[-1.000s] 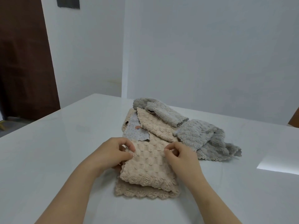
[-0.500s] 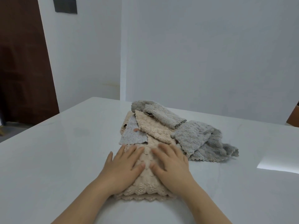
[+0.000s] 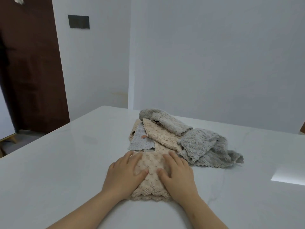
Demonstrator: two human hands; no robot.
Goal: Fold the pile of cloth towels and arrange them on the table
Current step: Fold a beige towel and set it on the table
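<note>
A folded beige towel [image 3: 152, 184] with a scalloped edge lies on the white table [image 3: 66, 162] right in front of me. My left hand [image 3: 125, 174] presses flat on its left half, fingers straight. My right hand [image 3: 176, 176] presses flat on its right half. Behind it sits the loose pile: a beige towel [image 3: 158, 134], a pale grey dotted cloth [image 3: 140, 141], a rolled grey towel [image 3: 168, 123] at the back, and crumpled grey towels [image 3: 206, 147] to the right.
A white wall stands behind the table. A dark brown door [image 3: 31, 71] is at the left, with a dark wall plate [image 3: 78, 21] beside it. A bright patch of light [image 3: 288, 176] lies on the table at the right.
My hands went from pinching the beige towel's top fold to lying flat on it. The fold is pressed down, and the view has tilted upward.
</note>
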